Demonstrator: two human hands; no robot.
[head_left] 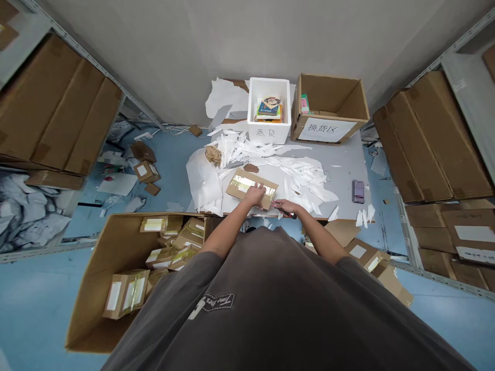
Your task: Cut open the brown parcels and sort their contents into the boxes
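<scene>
A small cardboard parcel (240, 186) with shiny tape and a white label lies tilted at the table's front edge. My left hand (256, 195) presses on its top with bent fingers, holding it down. My right hand (285, 206) is closed around a utility knife (291, 214) with a red and black handle. The knife's front end is at the parcel's right side; its blade is too small to make out. Torn white paper strips (305, 175) lie heaped behind and beside the parcel.
On the table (344, 175) stand a white bin (268, 131) holding books and a labelled cardboard box (327, 129). A phone (358, 191) lies at the right. At my left, a large carton (91, 283) holds several taped parcels. Shelves with big boxes flank both sides.
</scene>
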